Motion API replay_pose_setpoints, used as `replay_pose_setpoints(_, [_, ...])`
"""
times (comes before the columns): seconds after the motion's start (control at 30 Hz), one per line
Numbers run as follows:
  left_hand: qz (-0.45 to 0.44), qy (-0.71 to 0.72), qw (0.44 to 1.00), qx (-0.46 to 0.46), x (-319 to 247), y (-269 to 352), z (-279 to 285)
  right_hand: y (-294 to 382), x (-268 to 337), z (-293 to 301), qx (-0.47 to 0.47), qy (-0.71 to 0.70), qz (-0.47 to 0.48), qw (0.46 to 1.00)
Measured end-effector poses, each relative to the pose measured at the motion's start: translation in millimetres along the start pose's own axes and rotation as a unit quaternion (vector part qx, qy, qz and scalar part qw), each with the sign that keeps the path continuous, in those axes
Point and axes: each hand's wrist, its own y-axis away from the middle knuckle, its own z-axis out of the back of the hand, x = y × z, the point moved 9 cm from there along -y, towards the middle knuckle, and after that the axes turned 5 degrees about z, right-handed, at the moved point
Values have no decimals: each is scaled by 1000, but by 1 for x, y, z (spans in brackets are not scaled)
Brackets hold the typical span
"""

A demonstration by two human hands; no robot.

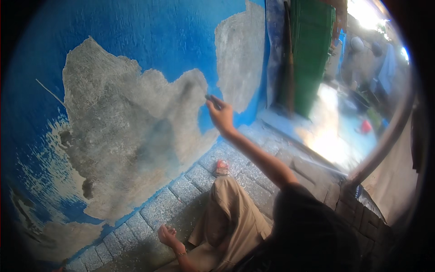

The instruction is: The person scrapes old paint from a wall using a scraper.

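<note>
My right hand (221,114) reaches up to the blue painted wall (170,30), pinching a small dark piece (208,97) between thumb and fingers. What the piece is cannot be made out. Its tip is close to the edge of a large bare grey patch (112,112), where paint is gone. A second bare patch (241,57) rises farther right. Low beside my bent knee, my left hand (167,234) has its fingers curled; whether something is inside them is unclear.
Pale flakes cover the paving blocks (132,231) along the wall's foot. A small red object (222,167) lies beyond my knee. To the right are a green door (311,57), a bright doorway floor (326,125) and a thick curved pole (384,149).
</note>
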Motion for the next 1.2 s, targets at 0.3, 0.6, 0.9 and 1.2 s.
replay_pose_setpoints(0.3, [8,-7,1000,14,-3,12,-13,-36,1,3,-33,27,94,995])
replay_pose_setpoints(0.6, [-7,5,1000,9,0,2,-4,-30,23,-4,15,28,42,999])
replay_pose_setpoints(0.9, [28,11,1000,6,4,0,3,-5,6,-5,4,31,42,999])
replay_pose_setpoints(1.2, [22,24,999,9,-6,7,-2,-21,20,-9,-37,50,45,997])
